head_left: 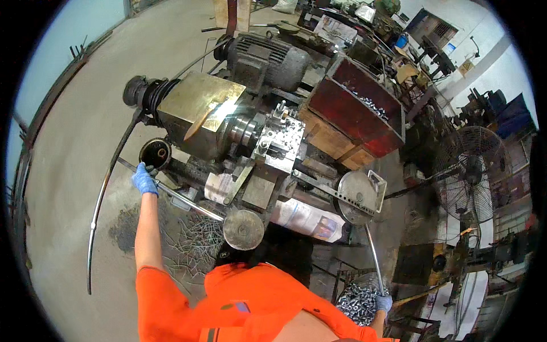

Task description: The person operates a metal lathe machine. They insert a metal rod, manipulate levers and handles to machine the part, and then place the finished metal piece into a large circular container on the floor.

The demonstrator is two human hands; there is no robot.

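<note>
My left hand [145, 180], in a blue glove, is closed round a long shiny metal lever [191, 205] that slopes down to a round metal disc [243, 229]. At the lower right my right hand [383, 304], also gloved in blue, grips the lower end of a steel handle [374, 256]. That handle runs up to a large round plate [354, 196] on the machine. Between my hands stands a lathe-like machine with a spindle [244, 131] and a metal tool block [280, 142] strewn with shiny chips.
A red bin [356, 108] holding small metal parts sits behind the tool block. Beside my right hand is a basket of metal pieces [359, 302]. A motor [268, 60] stands at the back, a wire-guarded fan [472, 171] at right. Metal shavings [194, 248] litter the floor.
</note>
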